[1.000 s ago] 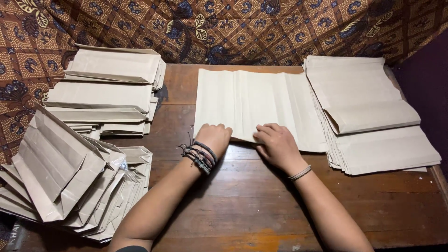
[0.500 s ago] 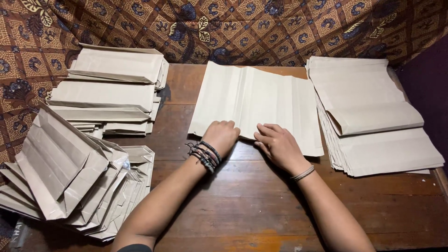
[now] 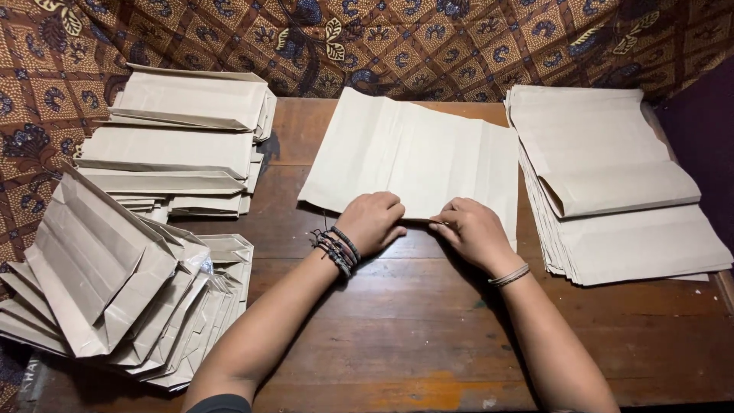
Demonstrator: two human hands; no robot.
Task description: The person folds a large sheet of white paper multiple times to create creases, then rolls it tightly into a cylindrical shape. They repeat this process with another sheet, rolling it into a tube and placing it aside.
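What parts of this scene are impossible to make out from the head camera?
- Near edge of the paper sheet: covered by the left hand and right hand.
- Fingertips of both hands: curled under, so the grip is unclear.
- Lower sheets of the right stack: hidden under the top ones.
- Fanned paper bags: cut off by the left frame edge.
- Wooden table: near edge out of frame.

Bare wooden table [image 3: 428,336] lies open below and between both forearms. Left of the left hand [image 3: 372,222], fanned folded paper bags [image 3: 115,298] crowd the edge; right of the right hand [image 3: 470,229], a flat paper stack [image 3: 612,191] blocks passage.
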